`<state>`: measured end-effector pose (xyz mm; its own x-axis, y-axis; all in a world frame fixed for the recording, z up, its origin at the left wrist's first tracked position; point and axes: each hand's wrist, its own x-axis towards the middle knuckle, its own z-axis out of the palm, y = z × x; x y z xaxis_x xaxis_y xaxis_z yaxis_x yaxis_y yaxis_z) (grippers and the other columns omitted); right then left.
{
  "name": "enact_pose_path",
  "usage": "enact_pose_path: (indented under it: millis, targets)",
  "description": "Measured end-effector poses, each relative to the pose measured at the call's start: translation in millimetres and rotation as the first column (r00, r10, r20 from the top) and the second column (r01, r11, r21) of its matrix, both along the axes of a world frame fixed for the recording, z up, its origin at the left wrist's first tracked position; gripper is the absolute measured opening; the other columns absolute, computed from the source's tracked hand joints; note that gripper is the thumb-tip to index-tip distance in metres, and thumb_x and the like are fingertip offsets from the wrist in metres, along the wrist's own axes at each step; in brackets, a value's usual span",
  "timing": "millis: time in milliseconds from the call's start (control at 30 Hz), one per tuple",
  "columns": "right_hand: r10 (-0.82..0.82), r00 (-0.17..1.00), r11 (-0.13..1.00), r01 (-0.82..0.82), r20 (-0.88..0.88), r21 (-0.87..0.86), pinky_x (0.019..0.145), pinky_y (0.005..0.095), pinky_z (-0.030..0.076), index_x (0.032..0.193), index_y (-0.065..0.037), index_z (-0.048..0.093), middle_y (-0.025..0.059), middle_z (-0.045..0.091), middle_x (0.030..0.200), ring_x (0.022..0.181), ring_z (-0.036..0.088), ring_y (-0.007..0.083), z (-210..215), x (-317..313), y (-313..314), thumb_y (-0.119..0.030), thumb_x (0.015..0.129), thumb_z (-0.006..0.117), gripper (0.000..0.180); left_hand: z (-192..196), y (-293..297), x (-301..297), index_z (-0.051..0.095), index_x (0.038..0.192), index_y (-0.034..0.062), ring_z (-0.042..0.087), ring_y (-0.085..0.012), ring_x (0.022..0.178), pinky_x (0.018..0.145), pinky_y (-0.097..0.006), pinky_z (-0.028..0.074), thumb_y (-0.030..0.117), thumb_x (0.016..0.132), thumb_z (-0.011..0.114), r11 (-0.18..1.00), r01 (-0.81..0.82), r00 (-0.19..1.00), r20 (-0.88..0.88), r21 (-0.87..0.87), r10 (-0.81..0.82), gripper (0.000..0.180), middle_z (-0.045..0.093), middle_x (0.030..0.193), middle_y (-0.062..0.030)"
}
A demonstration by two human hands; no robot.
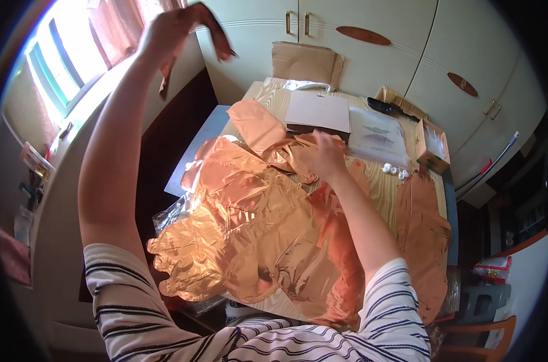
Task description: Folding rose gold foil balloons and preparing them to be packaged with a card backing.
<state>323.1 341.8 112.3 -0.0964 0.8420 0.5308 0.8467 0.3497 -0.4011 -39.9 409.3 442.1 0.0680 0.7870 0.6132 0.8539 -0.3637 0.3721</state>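
Rose-gold foil balloons point(250, 223) lie flat, uninflated, heaped across wooden table point(382, 190). Right hand point(325, 155) presses on foil near white box point(318, 111), fingers curled. Left hand point(183, 30) raised high, pinching small foil strip point(167, 72). Sorting looks early; nothing inflated.

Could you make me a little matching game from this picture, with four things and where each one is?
Things:
1. left hand
2. right hand
3. small open cardboard box
4. flat white box

Places:
A. near the table's right edge
B. raised high by the window
C. resting on the copper foil balloons
D. at the table's far end, beyond the balloons

Pairs: 1-B, 2-C, 3-A, 4-D
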Motion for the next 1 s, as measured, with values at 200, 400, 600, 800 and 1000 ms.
enact_pose_path:
  millis: [200, 400, 600, 800, 1000]
  targets:
    - [0.201, 0.979, 0.834, -0.152, -0.035, 0.531, 0.103, 0.0508, 0.045, 0.143, 0.003, 0.045, 0.0248, 0.060, 0.128, 0.123, 0.057, 0.0406, 194, -34, -105, -0.037, 0.080, 0.083, 0.084, -44, -113, 95, 0.071, 0.095, 0.0093, 0.071, -0.0339, 0.088, 0.077, -0.049, 0.055, 0.039, 0.102, 0.054, 0.984, 0.175, 0.795, -0.596, 0.046, -0.113, 0.035, 0.072, 0.091, -0.0124]
    - [0.330, 0.896, 0.898, -0.395, -0.299, -0.194, 0.082, 0.0293, 0.053, 0.114, -0.001, 0.072, 0.0026, 0.074, 0.098, 0.090, 0.067, 0.0115, 227, 0, -129, -0.016, 0.096, 0.071, 0.023, -95, -180, 144, 0.069, 0.100, 0.0104, 0.067, -0.0300, 0.094, 0.090, -0.046, 0.048, 0.023, 0.086, 0.073, 0.867, 0.460, 0.819, -0.469, 0.193, -0.330, 0.019, 0.070, 0.098, -0.0063]
    - [0.071, 0.997, 0.937, -0.058, 0.026, -0.345, 0.068, 0.0286, 0.048, 0.096, 0.004, 0.071, -0.0002, 0.067, 0.078, 0.072, 0.055, 0.0070, 259, 68, -143, -0.020, 0.097, 0.068, 0.024, -211, -286, 136, 0.070, 0.101, 0.0053, 0.063, -0.0253, 0.107, 0.094, -0.044, 0.048, 0.011, 0.078, 0.078, 0.413, 0.876, 0.481, -0.396, 0.248, -0.783, 0.026, 0.066, 0.107, -0.0069]
    - [-0.069, 0.979, 0.982, 0.032, 0.193, 0.188, 0.058, 0.0310, 0.042, 0.085, -0.002, 0.066, 0.0039, 0.052, 0.063, 0.060, 0.047, 0.0116, 292, 100, -194, -0.023, 0.097, 0.068, 0.024, -312, -318, 139, 0.051, 0.144, 0.0019, 0.036, -0.0405, 0.146, 0.120, -0.053, 0.030, 0.038, 0.090, 0.069, 0.557, 0.700, 0.521, -0.214, -0.446, -0.826, 0.067, 0.041, 0.154, -0.0247]
    - [0.082, 0.846, 0.903, -0.287, 0.527, 0.319, 0.080, 0.0391, 0.048, 0.099, -0.008, 0.068, 0.0069, 0.071, 0.089, 0.078, 0.066, 0.0256, 206, 59, -330, -0.015, 0.085, 0.071, 0.016, -327, -374, 160, 0.053, 0.141, 0.0031, 0.043, -0.0406, 0.138, 0.113, -0.053, 0.035, 0.039, 0.090, 0.068, 0.578, 0.705, 0.608, -0.070, -0.411, -0.791, 0.064, 0.050, 0.144, -0.0226]
